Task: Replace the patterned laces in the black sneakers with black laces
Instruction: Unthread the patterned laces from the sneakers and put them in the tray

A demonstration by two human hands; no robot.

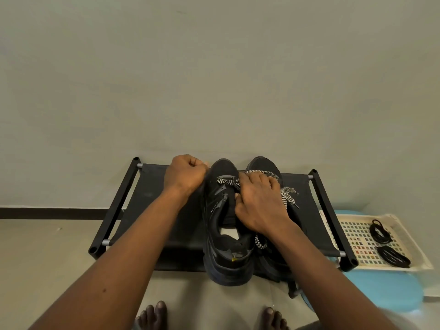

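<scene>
Obs., left to right:

- Black rack point(152, 210) stands on the floor against the wall. Both black sneakers sit on its fabric shelf, toes toward the wall and heels overhanging the near edge.
- Left hand point(187, 172): fingers curled tight into a fist, knuckles pressed against the left side of the left sneaker point(223, 258) near the toe. No gap shows between the fingers. Cannot tell whether anything is pinched inside the fist.
- Patterned lace point(225, 181): black-and-white check. One band crosses the front of the left sneaker and runs under the right hand's fingers.
- Right hand point(258, 203): palm down over the lacing area of the left sneaker. Its fingers bend down and close onto the patterned lace, and the thumb tip touches the tongue. Grip narrow, holding the lace.
- Right sneaker point(264, 163): touching the left one, mostly hidden by the right hand and forearm; toe visible.
- Loose patterned strands point(287, 195) spill onto the shelf just right of the right hand, and another piece shows below the wrist.
- Cream perforated tray point(404, 234): right of the rack, resting on a blue stool point(392, 291).
- Black laces point(379, 231): two coiled bundles lying in the tray, well apart from both hands, untouched
- Bare feet point(152, 315) at the bottom edge
</scene>
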